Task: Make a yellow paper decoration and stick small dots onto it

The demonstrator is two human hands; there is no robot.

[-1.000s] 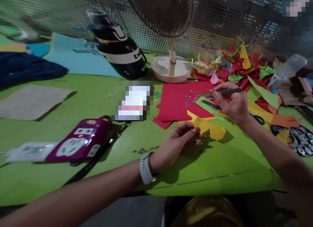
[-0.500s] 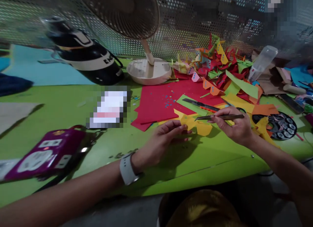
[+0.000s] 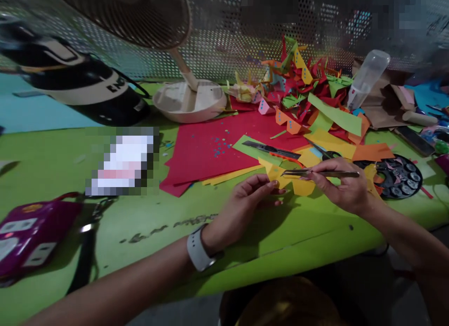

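My left hand (image 3: 250,206) pinches a yellow cut-paper piece (image 3: 303,187) between thumb and fingers, above the green table. In my right hand (image 3: 345,188) is a pair of metal tweezers (image 3: 336,174), held like a pen. Their tips point left and lie over the yellow piece; whether they grip anything is too small to tell. Just behind the hands, a black cutter knife (image 3: 268,149) rests on a light green paper strip (image 3: 242,146). Scissors (image 3: 329,155) lie partly hidden behind my right hand. A round black tray (image 3: 403,176) with small compartments sits right of that hand.
Red paper sheets (image 3: 203,143) with tiny blue bits lie behind my hands. A heap of coloured paper cutouts (image 3: 294,78) stands at the back, near a clear bottle (image 3: 370,76). Leftward are a fan (image 3: 191,101), a dark flask (image 3: 80,83), a phone (image 3: 122,160) and a purple power strip (image 3: 38,232).
The view has turned to the right, so the table's things appear further left. The tweezers' tips have come slightly nearer my left fingers. Both hands keep their holds.
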